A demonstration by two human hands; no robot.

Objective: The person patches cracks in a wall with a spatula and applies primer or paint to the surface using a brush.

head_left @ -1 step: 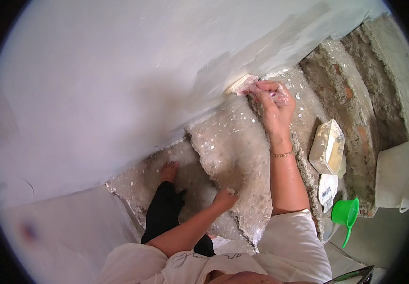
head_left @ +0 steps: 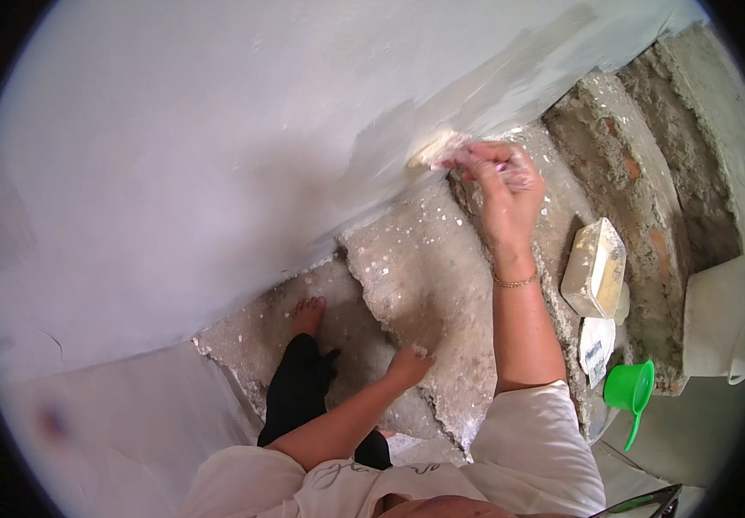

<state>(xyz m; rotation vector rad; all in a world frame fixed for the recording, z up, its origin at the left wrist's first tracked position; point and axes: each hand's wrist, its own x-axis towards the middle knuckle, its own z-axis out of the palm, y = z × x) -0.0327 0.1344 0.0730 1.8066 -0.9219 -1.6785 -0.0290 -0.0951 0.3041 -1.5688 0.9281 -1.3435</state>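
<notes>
My right hand [head_left: 510, 186] is closed around a wide paintbrush [head_left: 438, 150] with pale, paint-soaked bristles. Its bristles meet the lower part of the wall [head_left: 243, 173], just above the rough concrete steps [head_left: 424, 250]. White smears cover the fingers, and the brush is blurred. Lower down, my left hand [head_left: 409, 367] is closed close to the edge of a step. Its fingertips look whitish, and whatever they may hold is hidden. Dark damp-looking patches show on the wall around and beyond the brush.
To the right, a paint-stained plastic tub [head_left: 595, 269] sits on a step beside a white packet [head_left: 597, 350]. A green dipper [head_left: 628, 387] and a white bucket [head_left: 721, 319] are farther right. My bare foot [head_left: 308, 315] rests on a lower step by the wall.
My right hand and the brush have shifted slightly, the bristles a little left and up along the wall. My left hand stays put.
</notes>
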